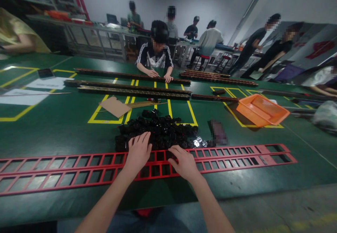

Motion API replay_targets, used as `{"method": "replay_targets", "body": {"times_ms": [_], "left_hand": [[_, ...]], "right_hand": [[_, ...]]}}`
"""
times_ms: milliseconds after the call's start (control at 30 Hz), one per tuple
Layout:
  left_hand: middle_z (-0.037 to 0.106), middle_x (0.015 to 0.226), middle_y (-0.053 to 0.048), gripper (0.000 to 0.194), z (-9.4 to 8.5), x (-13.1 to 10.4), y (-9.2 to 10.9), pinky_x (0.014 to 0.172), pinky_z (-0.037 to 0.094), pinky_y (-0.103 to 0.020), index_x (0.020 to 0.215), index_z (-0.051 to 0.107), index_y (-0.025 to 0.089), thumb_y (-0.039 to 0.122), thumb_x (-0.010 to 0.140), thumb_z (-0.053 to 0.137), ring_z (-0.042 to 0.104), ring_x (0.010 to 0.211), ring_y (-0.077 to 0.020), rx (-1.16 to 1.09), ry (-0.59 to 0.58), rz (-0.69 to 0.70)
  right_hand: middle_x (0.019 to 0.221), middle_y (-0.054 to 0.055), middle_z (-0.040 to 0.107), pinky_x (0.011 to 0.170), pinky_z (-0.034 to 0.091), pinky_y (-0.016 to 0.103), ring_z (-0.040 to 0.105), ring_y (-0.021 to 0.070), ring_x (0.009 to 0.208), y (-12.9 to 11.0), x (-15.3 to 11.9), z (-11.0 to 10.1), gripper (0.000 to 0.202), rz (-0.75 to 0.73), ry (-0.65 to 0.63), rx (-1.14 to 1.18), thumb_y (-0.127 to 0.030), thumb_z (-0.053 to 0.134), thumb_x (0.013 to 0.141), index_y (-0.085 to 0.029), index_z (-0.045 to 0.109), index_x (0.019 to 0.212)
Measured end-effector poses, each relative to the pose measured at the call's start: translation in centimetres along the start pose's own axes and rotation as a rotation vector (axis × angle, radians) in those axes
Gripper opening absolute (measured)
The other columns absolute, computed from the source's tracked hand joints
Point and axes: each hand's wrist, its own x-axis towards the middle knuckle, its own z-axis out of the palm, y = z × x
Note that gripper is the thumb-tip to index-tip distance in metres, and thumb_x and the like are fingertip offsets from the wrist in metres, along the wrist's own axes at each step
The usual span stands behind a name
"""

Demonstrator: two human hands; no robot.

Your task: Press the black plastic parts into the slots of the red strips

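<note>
My left hand (138, 151) reaches over the near edge of a heap of small black plastic parts (158, 129), its fingers stretched out and slightly apart on or just above them. My right hand (183, 161) is over a long red ladder-like frame (100, 160), with bent fingers and the thumb apart from them. I see nothing held in it, though its fingertips lie close to dark parts. The frame has two rows of rectangular openings and lies across the table below both hands. A few clear plastic pieces (199, 142) sit at the heap's right end.
Long dark rails (134, 92) lie across the green table (65, 131) beyond the heap. Cardboard (115, 107) lies left, an orange basket (263, 110) right, near a blurred dark object (218, 132). A co-worker (155, 55) sits opposite, hands at a rail.
</note>
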Motion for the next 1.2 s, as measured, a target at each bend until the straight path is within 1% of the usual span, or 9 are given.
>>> {"method": "replay_targets", "body": {"times_ms": [167, 367, 500, 600, 700, 767, 900, 1033, 1200], "left_hand": [[0.064, 0.122, -0.012, 0.036, 0.1, 1.7, -0.5, 0.094, 0.039, -0.05, 0.126, 0.058, 0.02, 0.021, 0.091, 0.047, 0.052, 0.111, -0.0315, 0.037, -0.057, 0.038], [0.064, 0.11, -0.011, 0.03, 0.1, 2.3, 0.0, 0.089, 0.04, -0.047, 0.117, 0.061, 0.019, 0.022, 0.089, 0.052, 0.051, 0.106, -0.0308, 0.1, -0.101, 0.055], [0.063, 0.109, -0.01, 0.033, 0.0, 2.7, 0.4, 0.09, 0.04, -0.046, 0.121, 0.059, 0.02, 0.019, 0.089, 0.049, 0.052, 0.104, -0.0295, 0.096, -0.086, 0.053], [0.061, 0.106, -0.01, 0.029, -0.3, 2.9, 0.5, 0.091, 0.041, -0.046, 0.118, 0.06, 0.019, 0.023, 0.092, 0.048, 0.054, 0.103, -0.0289, 0.032, -0.03, 0.019], [0.057, 0.111, -0.01, 0.031, -1.0, 2.8, 0.5, 0.092, 0.044, -0.041, 0.121, 0.058, 0.017, 0.025, 0.094, 0.046, 0.056, 0.104, -0.0251, -0.19, 0.053, -0.022], [0.056, 0.111, -0.009, 0.033, -1.6, 2.5, 0.6, 0.09, 0.047, -0.035, 0.123, 0.058, 0.017, 0.028, 0.094, 0.046, 0.058, 0.1, -0.0213, -0.407, 0.066, -0.052], [0.061, 0.102, -0.006, 0.034, -1.8, 1.4, 1.3, 0.081, 0.05, -0.032, 0.116, 0.064, 0.018, 0.038, 0.09, 0.054, 0.06, 0.089, -0.0179, -0.794, -0.003, -0.195], [0.066, 0.093, -0.004, 0.044, -1.1, -0.1, 1.8, 0.077, 0.051, -0.031, 0.114, 0.066, 0.019, 0.049, 0.082, 0.064, 0.062, 0.085, -0.0179, -1.189, -0.112, -0.452], [0.066, 0.091, -0.003, 0.048, -1.3, -1.1, 2.2, 0.075, 0.052, -0.028, 0.109, 0.067, 0.018, 0.05, 0.074, 0.073, 0.062, 0.085, -0.0163, -1.439, -0.147, -0.628]], "right_hand": [[0.127, 0.006, 0.06, 0.086, 0.05, 0.032, 0.062, 0.0216, 0.108, -0.1, 0.2, -0.4, 0.036, -0.022, -0.021, 0.001, -0.026, 0.061, 0.089, -0.026, 0.058, 0.124], [0.125, 0.006, 0.061, 0.084, 0.05, 0.032, 0.062, 0.0221, 0.106, -0.2, 0.0, -0.1, 0.036, -0.012, -0.002, -0.008, -0.028, 0.062, 0.088, -0.026, 0.057, 0.124], [0.127, 0.008, 0.061, 0.088, 0.05, 0.035, 0.06, 0.0239, 0.111, -0.4, -0.3, 0.2, 0.04, -0.024, 0.027, -0.035, -0.027, 0.059, 0.09, -0.025, 0.055, 0.13], [0.127, 0.007, 0.061, 0.087, 0.051, 0.035, 0.06, 0.024, 0.11, -0.5, -0.3, 0.1, 0.041, -0.021, 0.022, -0.046, -0.028, 0.059, 0.09, -0.026, 0.056, 0.13], [0.127, 0.007, 0.061, 0.087, 0.052, 0.035, 0.061, 0.0235, 0.11, -0.5, -0.3, 0.1, 0.04, -0.01, 0.029, -0.045, -0.028, 0.06, 0.089, -0.026, 0.057, 0.129], [0.128, 0.007, 0.061, 0.089, 0.052, 0.036, 0.061, 0.0234, 0.111, -0.5, -0.3, 0.1, 0.039, -0.007, 0.035, -0.041, -0.028, 0.061, 0.089, -0.025, 0.058, 0.128], [0.128, 0.007, 0.062, 0.091, 0.052, 0.036, 0.061, 0.0234, 0.111, -0.7, -0.3, 0.0, 0.038, 0.0, 0.039, -0.04, -0.028, 0.061, 0.088, -0.024, 0.059, 0.126], [0.126, 0.007, 0.062, 0.088, 0.053, 0.036, 0.062, 0.0231, 0.109, -0.6, -0.4, 0.0, 0.037, -0.017, 0.065, 0.0, -0.027, 0.062, 0.087, -0.024, 0.06, 0.124], [0.121, 0.008, 0.064, 0.085, 0.054, 0.032, 0.063, 0.0207, 0.106, 0.5, -0.6, 0.7, 0.031, -0.041, 0.235, 0.211, -0.026, 0.057, 0.09, -0.023, 0.06, 0.121]]}}
